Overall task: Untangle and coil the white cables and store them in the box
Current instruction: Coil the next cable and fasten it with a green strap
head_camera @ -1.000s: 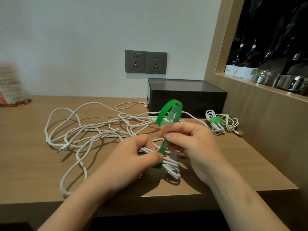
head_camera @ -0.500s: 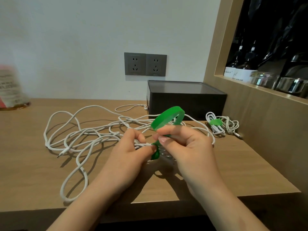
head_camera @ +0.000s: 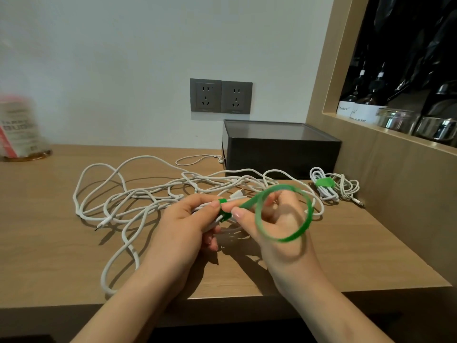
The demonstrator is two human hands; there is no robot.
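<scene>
The left hand (head_camera: 185, 226) gripped a gathered cable bundle (head_camera: 210, 225) at frame centre, fingers curled round it. The right hand (head_camera: 277, 226) pinched a green strap (head_camera: 249, 202) wrapped on that bundle; the strap's free end looped in front of the right hand. Loose cables (head_camera: 148, 194) lay tangled on the table (head_camera: 49, 231), centre left. A tied coil (head_camera: 324, 191) lay at right, just beside the box (head_camera: 282, 154).
</scene>
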